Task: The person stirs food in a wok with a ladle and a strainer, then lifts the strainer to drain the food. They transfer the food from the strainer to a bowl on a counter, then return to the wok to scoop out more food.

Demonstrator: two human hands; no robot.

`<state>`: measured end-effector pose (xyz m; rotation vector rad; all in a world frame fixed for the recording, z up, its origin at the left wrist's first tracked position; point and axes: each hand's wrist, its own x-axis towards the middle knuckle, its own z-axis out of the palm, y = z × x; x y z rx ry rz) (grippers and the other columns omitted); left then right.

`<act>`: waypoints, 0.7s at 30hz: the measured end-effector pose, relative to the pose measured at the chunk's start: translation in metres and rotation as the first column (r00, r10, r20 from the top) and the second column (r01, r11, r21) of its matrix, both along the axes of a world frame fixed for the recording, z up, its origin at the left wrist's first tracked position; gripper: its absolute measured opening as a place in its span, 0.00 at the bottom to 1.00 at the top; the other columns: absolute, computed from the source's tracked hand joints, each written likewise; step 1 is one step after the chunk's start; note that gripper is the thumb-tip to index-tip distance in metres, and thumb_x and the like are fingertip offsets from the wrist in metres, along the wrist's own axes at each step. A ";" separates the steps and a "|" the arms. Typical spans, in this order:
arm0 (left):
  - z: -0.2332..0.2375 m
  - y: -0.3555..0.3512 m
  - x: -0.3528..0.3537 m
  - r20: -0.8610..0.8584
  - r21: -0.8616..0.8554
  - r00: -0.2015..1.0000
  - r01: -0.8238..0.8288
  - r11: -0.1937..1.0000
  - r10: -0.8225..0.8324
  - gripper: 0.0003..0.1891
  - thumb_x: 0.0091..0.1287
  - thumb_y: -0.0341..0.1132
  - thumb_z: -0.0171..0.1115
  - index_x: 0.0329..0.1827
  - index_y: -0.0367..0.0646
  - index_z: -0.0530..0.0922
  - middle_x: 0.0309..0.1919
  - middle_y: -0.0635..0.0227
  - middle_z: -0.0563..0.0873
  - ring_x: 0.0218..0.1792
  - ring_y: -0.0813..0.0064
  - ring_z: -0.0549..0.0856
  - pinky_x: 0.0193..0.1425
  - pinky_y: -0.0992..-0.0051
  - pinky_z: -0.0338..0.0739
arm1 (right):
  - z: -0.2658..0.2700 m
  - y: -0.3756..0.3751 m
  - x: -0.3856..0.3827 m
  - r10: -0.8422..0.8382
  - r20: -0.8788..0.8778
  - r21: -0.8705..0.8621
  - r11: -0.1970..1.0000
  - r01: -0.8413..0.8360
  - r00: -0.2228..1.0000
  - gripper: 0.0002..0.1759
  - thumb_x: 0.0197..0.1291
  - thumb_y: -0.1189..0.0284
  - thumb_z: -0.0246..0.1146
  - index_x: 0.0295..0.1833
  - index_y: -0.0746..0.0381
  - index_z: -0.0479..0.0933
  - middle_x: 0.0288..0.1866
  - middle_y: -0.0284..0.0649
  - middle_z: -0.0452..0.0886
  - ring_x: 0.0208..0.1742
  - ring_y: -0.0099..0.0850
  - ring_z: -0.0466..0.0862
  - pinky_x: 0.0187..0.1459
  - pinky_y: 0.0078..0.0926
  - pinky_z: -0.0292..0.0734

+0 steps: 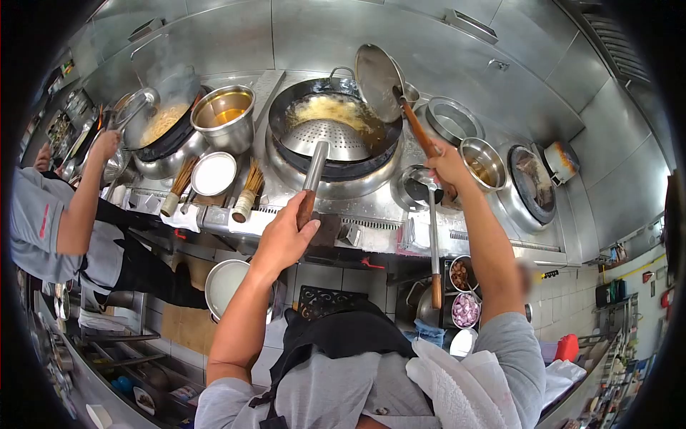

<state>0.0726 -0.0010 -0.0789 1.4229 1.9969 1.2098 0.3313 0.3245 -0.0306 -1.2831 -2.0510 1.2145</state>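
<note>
A big black wok [325, 114] of bubbling yellow oil sits on the middle burner. A perforated metal strainer [332, 138] rests in it. My left hand [286, 232] is shut on the strainer's long handle near the stove's front edge. My right hand [449, 166] grips the wooden handle of a large metal ladle [377, 71], whose bowl is raised over the wok's right rim. A second ladle [433, 236] lies across the stove front, its bowl just left of my right hand.
A co-worker in grey [43, 222] at the left tends another wok [166, 125] of noodles. A pot of oil [225, 114], a white bowl [213, 174], bamboo brushes [246, 194], steel bowls [482, 163] and ingredient tubs [466, 309] crowd the stove.
</note>
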 end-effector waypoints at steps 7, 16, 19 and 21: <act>0.012 -0.006 0.015 -0.013 -0.042 1.000 -0.007 0.999 0.006 0.35 0.68 0.38 0.68 0.76 0.40 0.65 0.57 0.49 0.85 0.57 0.58 0.85 0.63 0.68 0.76 | -0.043 -0.015 -0.042 0.002 -0.325 -0.321 0.941 -0.112 0.946 0.40 0.56 0.82 0.67 0.76 0.58 0.66 0.35 0.41 0.84 0.26 0.29 0.84 0.25 0.30 0.80; 0.023 -0.022 0.026 0.123 -0.114 0.991 -0.045 0.992 0.059 0.36 0.68 0.38 0.68 0.78 0.43 0.62 0.48 0.54 0.86 0.43 0.64 0.86 0.51 0.68 0.79 | -0.031 -0.032 -0.041 0.041 -0.365 -0.236 0.963 -0.134 0.930 0.38 0.61 0.81 0.62 0.77 0.60 0.61 0.42 0.46 0.85 0.30 0.28 0.83 0.26 0.26 0.80; 0.002 -0.025 0.022 0.228 -0.116 0.970 -0.056 0.992 0.082 0.38 0.69 0.44 0.67 0.80 0.44 0.60 0.49 0.50 0.86 0.33 0.66 0.84 0.46 0.68 0.79 | -0.028 -0.037 -0.034 0.005 -0.402 -0.234 0.966 -0.108 0.915 0.38 0.61 0.81 0.62 0.77 0.61 0.61 0.43 0.47 0.85 0.30 0.28 0.83 0.26 0.26 0.80; -0.006 -0.023 0.025 0.344 -0.009 0.936 -0.079 0.997 0.077 0.39 0.70 0.40 0.67 0.81 0.45 0.58 0.45 0.56 0.86 0.32 0.75 0.81 0.43 0.73 0.78 | -0.024 -0.039 -0.032 -0.029 -0.429 -0.251 0.964 -0.089 0.903 0.37 0.61 0.81 0.62 0.76 0.61 0.62 0.44 0.48 0.85 0.30 0.29 0.83 0.26 0.26 0.80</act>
